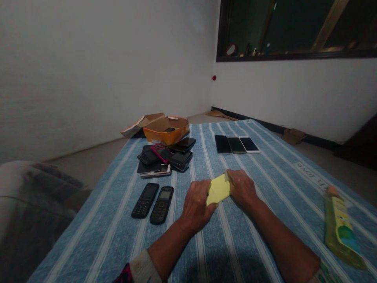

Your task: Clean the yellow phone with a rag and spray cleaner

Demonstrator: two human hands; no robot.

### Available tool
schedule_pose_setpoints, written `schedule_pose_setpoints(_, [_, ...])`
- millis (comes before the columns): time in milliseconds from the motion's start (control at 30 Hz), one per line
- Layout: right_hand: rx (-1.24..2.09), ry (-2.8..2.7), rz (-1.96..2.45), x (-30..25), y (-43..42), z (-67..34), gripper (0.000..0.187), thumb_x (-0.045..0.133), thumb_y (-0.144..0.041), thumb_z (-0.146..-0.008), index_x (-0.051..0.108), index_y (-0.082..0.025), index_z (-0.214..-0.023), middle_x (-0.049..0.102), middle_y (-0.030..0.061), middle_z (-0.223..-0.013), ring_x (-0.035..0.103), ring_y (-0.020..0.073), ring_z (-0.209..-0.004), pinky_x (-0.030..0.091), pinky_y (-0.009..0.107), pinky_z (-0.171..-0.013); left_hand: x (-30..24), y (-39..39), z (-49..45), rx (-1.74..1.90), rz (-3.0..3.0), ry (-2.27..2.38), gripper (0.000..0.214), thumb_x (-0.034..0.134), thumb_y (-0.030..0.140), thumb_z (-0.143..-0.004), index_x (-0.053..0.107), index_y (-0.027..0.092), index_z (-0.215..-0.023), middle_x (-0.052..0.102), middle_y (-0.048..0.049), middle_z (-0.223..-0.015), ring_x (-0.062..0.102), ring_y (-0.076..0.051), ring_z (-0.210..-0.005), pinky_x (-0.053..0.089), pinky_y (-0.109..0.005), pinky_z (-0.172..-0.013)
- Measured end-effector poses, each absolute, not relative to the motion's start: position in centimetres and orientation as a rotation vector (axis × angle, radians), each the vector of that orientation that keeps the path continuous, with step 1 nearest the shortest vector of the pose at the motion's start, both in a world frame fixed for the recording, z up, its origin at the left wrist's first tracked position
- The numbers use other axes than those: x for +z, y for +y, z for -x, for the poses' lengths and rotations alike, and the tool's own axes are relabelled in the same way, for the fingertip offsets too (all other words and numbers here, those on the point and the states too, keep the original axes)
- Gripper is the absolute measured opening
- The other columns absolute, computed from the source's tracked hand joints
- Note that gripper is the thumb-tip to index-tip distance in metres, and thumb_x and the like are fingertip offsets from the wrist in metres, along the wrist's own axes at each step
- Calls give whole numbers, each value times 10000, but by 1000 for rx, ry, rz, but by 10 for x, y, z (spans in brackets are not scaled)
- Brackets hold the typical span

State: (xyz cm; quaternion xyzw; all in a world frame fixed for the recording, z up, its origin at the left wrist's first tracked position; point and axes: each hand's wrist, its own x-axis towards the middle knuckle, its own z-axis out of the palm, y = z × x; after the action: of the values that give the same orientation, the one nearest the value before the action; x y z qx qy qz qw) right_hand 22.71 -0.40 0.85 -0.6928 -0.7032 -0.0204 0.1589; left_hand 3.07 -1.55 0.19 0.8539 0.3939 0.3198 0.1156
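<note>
Over the striped cloth, my left hand (197,202) grips the left end of a flat yellow phone (218,190), thumb along its near edge. A small dark spot shows beside my fingers. My right hand (242,186) is closed at the phone's right end, pressing a small pale scrap (228,177) that looks like cloth against it. Its fingertips are partly hidden. Two black keypad phones, one (145,200) left of the other (161,205), lie side by side left of my left hand.
Behind the keypad phones lies a heap of phones (165,156), with an open orange box (166,135) beyond it. Three touchscreen phones (236,145) sit in a row farther back. At right a bottle of yellow-green liquid (341,228) lies on the striped tablecloth (282,212).
</note>
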Motion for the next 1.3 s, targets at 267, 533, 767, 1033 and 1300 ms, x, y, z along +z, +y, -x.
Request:
schedule_pose_setpoints(267, [-61, -2082, 2035, 12, -15, -227, 239, 493, -125, -929, 664, -178, -1088, 711, 69, -971, 576, 228, -924, 343, 295, -706, -2, -13, -31, 933, -2473, 1187, 568, 695, 174, -723, 491, 144, -1252, 646, -105, -1069, 533, -289, -957, 484, -445, -841])
schedule_pose_setpoints(533, [-149, -2137, 2171, 24, -28, -218, 232, 496, -47, -878, 680, -157, -968, 698, 106, -901, 594, 236, -903, 330, 301, -680, -8, -12, -30, 940, -2451, 1197, 583, 704, 192, -725, 490, 168, -1266, 651, -100, -1105, 534, -289, -977, 484, -451, -854])
schedule_pose_setpoints(767, [-141, -2104, 2156, 18, -24, -224, 217, 508, -92, -896, 687, -180, -980, 694, 89, -905, 589, 235, -901, 334, 300, -674, -5, -12, -31, 963, -2454, 1194, 568, 698, 179, -721, 504, 144, -1254, 658, -104, -1085, 538, -288, -972, 485, -436, -857])
schedule_pose_setpoints(1033, [-151, -2166, 2090, 14, -19, -221, 262, 483, -94, -925, 680, -144, -1090, 701, 105, -980, 577, 244, -954, 356, 306, -746, -5, -12, -31, 944, -2442, 1233, 565, 697, 194, -725, 514, 114, -1253, 661, -130, -1104, 535, -296, -973, 492, -453, -850])
schedule_pose_setpoints(1300, [-158, -2145, 2185, 21, -27, -219, 244, 483, -70, -906, 702, -144, -982, 692, 110, -905, 594, 248, -915, 347, 315, -704, -6, -12, -32, 897, -2449, 1285, 521, 689, 218, -733, 529, 157, -1225, 667, -105, -1082, 550, -295, -961, 494, -441, -831])
